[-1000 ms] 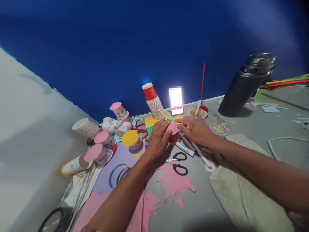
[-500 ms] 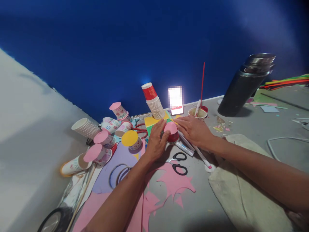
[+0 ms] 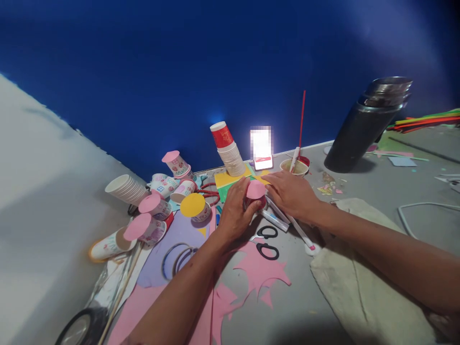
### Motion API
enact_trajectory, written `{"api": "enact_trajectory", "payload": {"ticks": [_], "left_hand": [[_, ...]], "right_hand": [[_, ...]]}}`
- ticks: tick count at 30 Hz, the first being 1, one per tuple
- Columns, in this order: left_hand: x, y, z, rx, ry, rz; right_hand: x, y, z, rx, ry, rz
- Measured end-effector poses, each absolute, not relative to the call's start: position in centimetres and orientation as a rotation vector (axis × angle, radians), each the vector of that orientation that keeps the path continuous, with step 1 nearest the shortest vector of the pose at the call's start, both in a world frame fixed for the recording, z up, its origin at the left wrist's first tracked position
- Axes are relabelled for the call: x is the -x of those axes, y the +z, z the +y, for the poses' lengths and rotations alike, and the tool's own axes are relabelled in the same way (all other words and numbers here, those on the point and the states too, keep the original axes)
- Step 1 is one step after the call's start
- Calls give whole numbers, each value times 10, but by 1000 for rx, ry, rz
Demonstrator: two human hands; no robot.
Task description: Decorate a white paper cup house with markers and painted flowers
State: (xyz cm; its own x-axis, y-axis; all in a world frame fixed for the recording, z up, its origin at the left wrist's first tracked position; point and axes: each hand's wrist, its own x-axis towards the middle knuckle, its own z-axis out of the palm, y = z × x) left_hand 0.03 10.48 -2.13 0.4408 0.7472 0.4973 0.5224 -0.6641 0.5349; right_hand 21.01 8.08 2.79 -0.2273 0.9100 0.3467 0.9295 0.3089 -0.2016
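Note:
My left hand (image 3: 236,211) is wrapped around the left side of a small red paper cup (image 3: 259,204), its thumb across the front. A pink paper disc (image 3: 255,189) lies on top of the cup, tilted toward me. Just right of it, my right hand (image 3: 293,194) has its fingers stretched out, fingertips close to the disc and some yellow paper; whether they touch is unclear. Below the hands lie black-handled scissors (image 3: 268,242) and a white glue tube (image 3: 276,221). Pink paper offcuts (image 3: 257,268) are spread in front.
Decorated cups with pink or yellow discs (image 3: 195,205) stand at left, beside a white cup stack (image 3: 125,189). A taller cup stack (image 3: 230,153), a lit phone (image 3: 263,148) and a bowl (image 3: 293,166) are behind. A black flask (image 3: 362,129) and a cloth (image 3: 354,258) are at right.
The pink disc and cup have shifted slightly right in my left hand, and my left thumb has moved lower along the cup. My right hand has barely moved.

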Motion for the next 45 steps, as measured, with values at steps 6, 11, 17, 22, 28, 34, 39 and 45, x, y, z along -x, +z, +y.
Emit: {"api": "enact_trajectory", "payload": {"ticks": [6,11,17,22,28,34,39,45], "left_hand": [[-5,-16,109,-2396,1057,1073],[-3,-15,111,-2152,1114,1087],[-5,-8,115,-1759,1164,1124],[-3,-3,122,-1505,1266,1286],[8,-4,126,-1406,1253,1433],[11,0,128,-1317,1147,1486],[10,12,128,-1298,1004,1498],[19,24,116,-1398,780,1491]], "right_hand": [[-210,36,79,1822,91,-2168],[-210,31,83,1775,211,-2190],[-211,26,86,1707,371,-2207],[-209,24,87,1618,430,-2174],[-200,7,92,1438,455,-1968],[-205,6,99,1348,426,-1887],[-221,15,105,1348,439,-1738],[-231,24,108,1335,531,-1691]]}}
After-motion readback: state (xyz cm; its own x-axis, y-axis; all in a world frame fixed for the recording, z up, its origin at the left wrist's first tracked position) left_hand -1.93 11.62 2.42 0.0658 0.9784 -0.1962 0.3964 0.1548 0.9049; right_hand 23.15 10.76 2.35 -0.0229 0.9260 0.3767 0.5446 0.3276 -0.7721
